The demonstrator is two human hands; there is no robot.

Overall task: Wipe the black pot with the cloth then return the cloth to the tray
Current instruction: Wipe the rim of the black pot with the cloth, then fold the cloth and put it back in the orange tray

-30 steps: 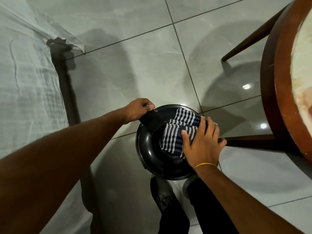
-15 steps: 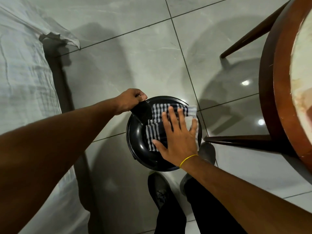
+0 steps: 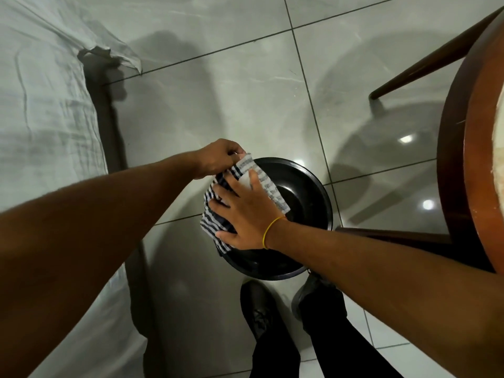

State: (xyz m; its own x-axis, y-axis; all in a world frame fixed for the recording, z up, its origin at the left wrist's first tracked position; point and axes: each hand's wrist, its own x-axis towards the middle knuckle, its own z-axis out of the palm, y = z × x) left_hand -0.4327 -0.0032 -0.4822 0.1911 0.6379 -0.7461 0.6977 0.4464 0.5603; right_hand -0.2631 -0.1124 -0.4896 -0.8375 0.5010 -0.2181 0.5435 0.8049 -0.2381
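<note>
The black pot [image 3: 302, 186] is held in the air over the tiled floor, its inside facing up. A blue-and-white striped cloth [image 3: 211, 227] drapes over the pot's left rim and part of its inside. My right hand [image 3: 245, 216] lies flat on the cloth with fingers spread, pressing it against the left side of the pot. My left hand [image 3: 218, 159] is closed at the pot's upper left edge, where the handle was; the cloth now covers the handle. No tray is in view.
A bed under a white sheet [image 3: 41, 118] fills the left side. A round wooden table [image 3: 458, 159] with slanted legs [image 3: 422, 64] stands at the right. My two dark shoes [image 3: 256, 309] stand on the grey tiled floor [image 3: 218, 91] below the pot.
My right hand slid the cloth from the pot's right side across to its left rim, and it now covers the handle. The left hand kept its grip.
</note>
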